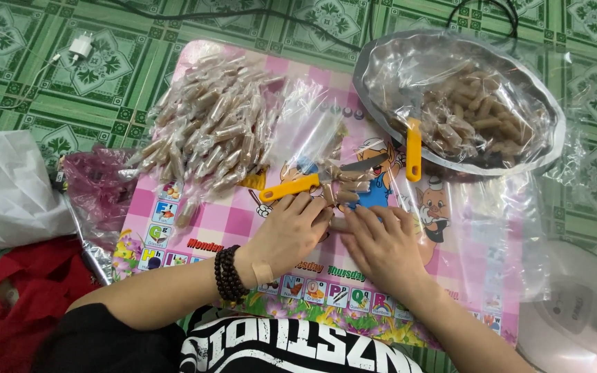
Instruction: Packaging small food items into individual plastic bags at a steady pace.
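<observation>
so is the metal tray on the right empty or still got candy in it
Not empty. The metal tray, lined with clear plastic, holds a heap of brown unwrapped pieces on its right side; a yellow-handled knife rests on its rim.

The left hand (288, 231) and right hand (381, 242) are covering a brown piece – its shape staying unclear; the white appliance (578, 318) is being cut off at the corner.

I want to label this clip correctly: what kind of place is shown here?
Probably a home floor used for wrapping sweets by hand: green patterned floor covering, a child's pink picture board as work surface, and a phone charger lying nearby.
</observation>
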